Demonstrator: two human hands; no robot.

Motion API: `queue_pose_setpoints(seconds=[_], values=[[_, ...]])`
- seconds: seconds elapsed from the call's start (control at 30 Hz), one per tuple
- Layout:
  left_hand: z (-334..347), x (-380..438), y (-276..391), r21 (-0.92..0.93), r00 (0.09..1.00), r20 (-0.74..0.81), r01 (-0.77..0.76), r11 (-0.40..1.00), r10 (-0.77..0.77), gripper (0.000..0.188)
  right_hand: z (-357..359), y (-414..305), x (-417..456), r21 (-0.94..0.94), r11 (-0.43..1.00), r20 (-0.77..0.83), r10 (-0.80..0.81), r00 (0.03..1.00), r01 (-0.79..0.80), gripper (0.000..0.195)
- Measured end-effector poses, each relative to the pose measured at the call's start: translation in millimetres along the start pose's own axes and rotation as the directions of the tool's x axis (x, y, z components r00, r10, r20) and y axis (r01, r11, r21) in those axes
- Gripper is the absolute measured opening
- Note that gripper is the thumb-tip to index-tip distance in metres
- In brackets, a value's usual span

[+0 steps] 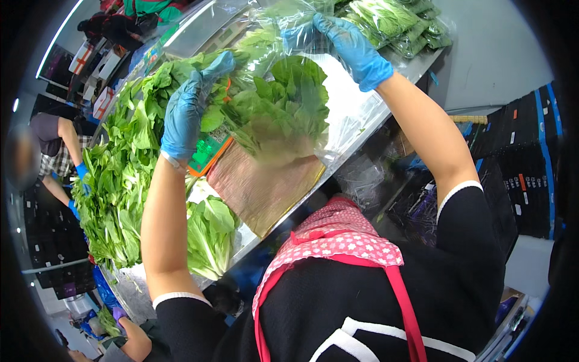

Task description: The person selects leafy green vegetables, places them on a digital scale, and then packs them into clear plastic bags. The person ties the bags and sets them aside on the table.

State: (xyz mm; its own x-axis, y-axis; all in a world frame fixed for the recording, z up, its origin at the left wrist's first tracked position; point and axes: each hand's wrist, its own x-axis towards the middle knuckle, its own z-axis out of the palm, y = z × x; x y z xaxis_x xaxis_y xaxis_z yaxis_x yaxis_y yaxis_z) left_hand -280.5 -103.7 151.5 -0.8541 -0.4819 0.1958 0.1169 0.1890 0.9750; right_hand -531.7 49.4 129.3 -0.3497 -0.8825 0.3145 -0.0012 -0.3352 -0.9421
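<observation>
My right hand (357, 52), in a blue glove, pinches the film of a clear plastic bag (267, 50) near the far side of the table. My left hand (183, 115), gloved alike, grips the bag's left side with its thumb stretched out; its other fingers are partly hidden. Between the hands a bunch of leafy greens (289, 99) shows behind the film, its lower end blurred. Just right of my left wrist sits an orange and green digital scale (210, 149) with a lit display. Below the bunch lies a brownish, creased cloth or mat (267, 185).
A long heap of loose greens (126, 181) covers the table's left side. One leafy head (211, 235) lies near the front edge. Bagged greens (407, 22) are stacked at far right. Co-workers stand at left (63, 140) and lower left (133, 339). Black crates (520, 167) stand at right.
</observation>
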Motion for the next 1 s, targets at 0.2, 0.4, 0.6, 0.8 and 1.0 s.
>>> queue_pose_setpoints(seconds=[0.2, 0.4, 0.6, 0.8, 1.0], values=[[30.5, -53.5, 4.4, -0.268, 0.986, 0.145, 0.114, 0.957, -0.077, 0.070, 9.9, 6.0, -60.6, 0.081, 0.995, -0.169, 0.068, 0.983, -0.055, 0.040], [83.9, -174.5, -119.1, -0.535, 0.828, 0.218, 0.545, 0.646, -0.517, 0.080, 45.7, 94.9, -185.6, 0.267, 0.767, -0.190, 0.636, 0.748, -0.584, 0.057], [99.1, -186.4, -149.6, -0.668, 0.750, 0.183, 0.569, 0.479, -0.636, 0.071, 37.4, 113.5, -193.1, 0.204, 0.788, -0.275, 0.615, 0.739, -0.581, 0.049], [103.9, -188.6, -149.3, -0.742, 0.749, 0.183, 0.530, 0.410, -0.637, 0.066, 58.8, 36.5, -197.0, -0.792, 0.538, 0.222, -0.188, 0.957, 0.289, 0.036], [108.1, -176.3, -144.2, -0.782, 0.650, 0.156, 0.541, 0.309, -0.744, 0.059, 76.1, 131.0, -132.1, -0.834, 0.330, 0.514, 0.173, 0.840, 0.442, 0.057]])
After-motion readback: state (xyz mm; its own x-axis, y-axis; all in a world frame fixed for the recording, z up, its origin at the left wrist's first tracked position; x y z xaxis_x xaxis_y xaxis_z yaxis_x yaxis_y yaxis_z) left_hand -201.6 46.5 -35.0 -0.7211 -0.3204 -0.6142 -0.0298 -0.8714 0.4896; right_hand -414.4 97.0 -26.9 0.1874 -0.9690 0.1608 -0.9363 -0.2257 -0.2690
